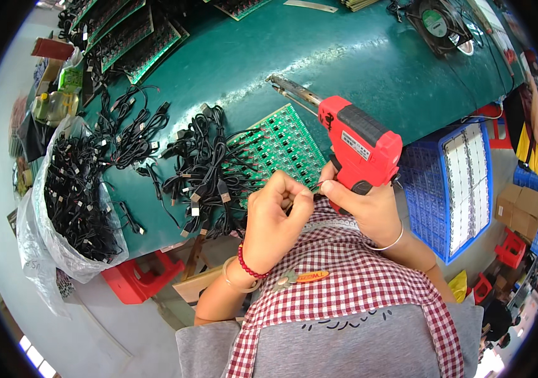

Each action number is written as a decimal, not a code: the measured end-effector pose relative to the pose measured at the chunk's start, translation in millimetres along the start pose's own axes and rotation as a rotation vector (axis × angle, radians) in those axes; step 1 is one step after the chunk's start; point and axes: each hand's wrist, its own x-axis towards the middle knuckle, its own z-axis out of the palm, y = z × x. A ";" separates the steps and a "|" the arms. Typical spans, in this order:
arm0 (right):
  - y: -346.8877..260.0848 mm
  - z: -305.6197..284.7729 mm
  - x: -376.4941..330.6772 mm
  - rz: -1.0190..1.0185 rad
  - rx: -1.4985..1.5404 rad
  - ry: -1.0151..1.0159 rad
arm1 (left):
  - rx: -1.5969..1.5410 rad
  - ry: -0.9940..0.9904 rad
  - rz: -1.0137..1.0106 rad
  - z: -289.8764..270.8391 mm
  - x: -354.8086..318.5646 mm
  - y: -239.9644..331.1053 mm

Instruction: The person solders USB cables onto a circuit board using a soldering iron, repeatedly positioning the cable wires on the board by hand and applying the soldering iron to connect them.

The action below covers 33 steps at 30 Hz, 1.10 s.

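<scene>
My right hand [375,213] is wrapped round the lower part of a red and black soldering gun [360,148]. The gun's metal tip points up and to the left, above the green table. Its thumb and fingertips also come close to a thin dark wire end. Close beside it, my left hand [276,217] is closed in a pinch near the same spot; its fingers hide most of what they hold. Just beyond both hands lies a green circuit board [291,142] with rows of small parts. Black USB cables [209,154] are bunched over its left side, their reddish wire ends on the board.
A clear plastic bag [114,236] full of black cables hangs at the table's left edge. Stacked circuit boards [133,47] stand at the far left, a fan [436,25] at the far right. Blue crates [448,195] stand right of the table, red stools [143,277] below it.
</scene>
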 end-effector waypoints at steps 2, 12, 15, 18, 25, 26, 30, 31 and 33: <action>0.3 0.8 -0.1 -0.007 -0.005 0.007 | 0.108 -0.027 0.044 -1.5 0.7 1.7; 5.0 1.0 2.9 -0.063 -0.057 0.000 | 0.502 0.131 0.416 6.2 5.6 7.7; 2.8 3.0 3.8 -0.076 -0.104 -0.015 | 0.490 0.142 0.457 4.2 8.9 6.5; 4.3 4.3 7.0 -0.046 -0.052 -0.028 | 0.526 0.149 0.466 3.4 11.1 6.7; 8.3 5.3 4.1 -0.065 0.003 0.077 | 0.639 0.201 0.394 -9.3 18.6 8.1; 3.9 -0.9 1.6 -0.066 -0.009 0.098 | 0.770 0.214 0.417 -14.4 23.4 6.9; 5.6 -27.9 -6.1 -0.138 -0.060 0.134 | 0.992 0.310 0.451 -22.2 41.0 2.6; 11.2 -41.0 -11.9 -0.137 -0.061 0.131 | 1.026 0.305 0.444 -22.9 45.5 -0.5; 27.8 -66.4 -25.8 0.013 -0.176 0.111 | 1.094 0.311 0.460 -24.3 51.2 -7.1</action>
